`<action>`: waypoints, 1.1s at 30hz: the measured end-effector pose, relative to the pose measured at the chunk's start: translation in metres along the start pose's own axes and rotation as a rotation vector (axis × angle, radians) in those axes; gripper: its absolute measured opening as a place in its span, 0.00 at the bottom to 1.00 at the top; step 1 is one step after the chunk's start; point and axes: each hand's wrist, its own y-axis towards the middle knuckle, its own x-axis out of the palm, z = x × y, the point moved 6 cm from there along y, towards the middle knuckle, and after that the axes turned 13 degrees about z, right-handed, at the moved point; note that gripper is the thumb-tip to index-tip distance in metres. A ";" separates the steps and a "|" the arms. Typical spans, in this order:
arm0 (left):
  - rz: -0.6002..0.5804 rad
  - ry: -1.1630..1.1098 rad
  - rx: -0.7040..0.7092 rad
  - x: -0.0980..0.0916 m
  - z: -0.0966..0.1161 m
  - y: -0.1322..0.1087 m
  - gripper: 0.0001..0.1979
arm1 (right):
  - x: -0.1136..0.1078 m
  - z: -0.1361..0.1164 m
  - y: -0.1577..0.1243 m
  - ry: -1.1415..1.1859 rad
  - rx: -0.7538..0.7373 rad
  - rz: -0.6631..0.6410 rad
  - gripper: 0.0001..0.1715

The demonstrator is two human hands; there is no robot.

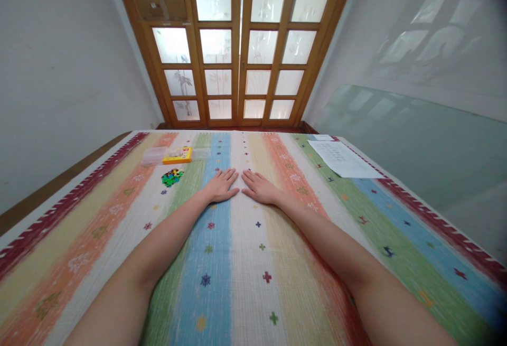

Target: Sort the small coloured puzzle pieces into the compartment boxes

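Observation:
My left hand lies flat on the striped tablecloth, palm down, with its fingers stretched forward. Beside it, a small gap away, my right hand rests the same way. Neither holds anything. To the left of my left hand is a pile of small coloured pieces, mostly green and blue with some red and yellow; they look like tiny building bricks. Just behind the pile sits a clear plastic box with a yellow label or packet across it.
White printed sheets lie toward the far right edge of the table. Beyond the table stand wooden doors with glass panes. A pale glass panel leans along the right wall.

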 end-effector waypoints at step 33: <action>-0.009 0.007 0.007 0.001 -0.001 0.000 0.43 | 0.007 -0.003 0.000 -0.060 0.070 -0.009 0.49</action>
